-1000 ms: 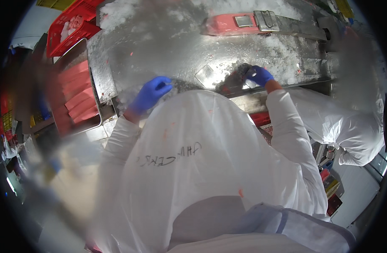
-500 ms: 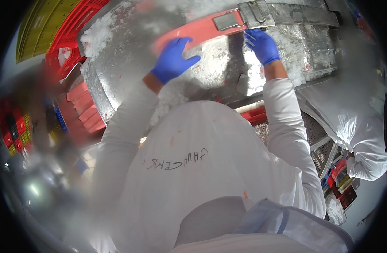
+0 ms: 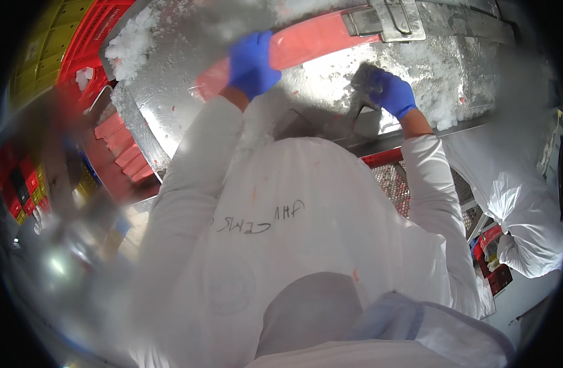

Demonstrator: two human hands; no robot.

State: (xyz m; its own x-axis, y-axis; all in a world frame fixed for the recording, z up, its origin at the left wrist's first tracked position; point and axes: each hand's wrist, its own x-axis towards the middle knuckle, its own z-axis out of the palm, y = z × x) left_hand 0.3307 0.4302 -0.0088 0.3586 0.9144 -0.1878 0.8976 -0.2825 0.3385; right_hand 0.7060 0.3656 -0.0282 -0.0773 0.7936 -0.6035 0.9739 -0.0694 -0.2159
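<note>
Arms reach up: left hand (image 3: 252, 63) grip wraps red board (image 3: 306, 49), right hand (image 3: 390, 92) grip clutches dark scraper (image 3: 362, 78)

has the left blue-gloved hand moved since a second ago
Yes. The left blue-gloved hand has gone from the icy steel table's near edge up onto the long red board.
</note>
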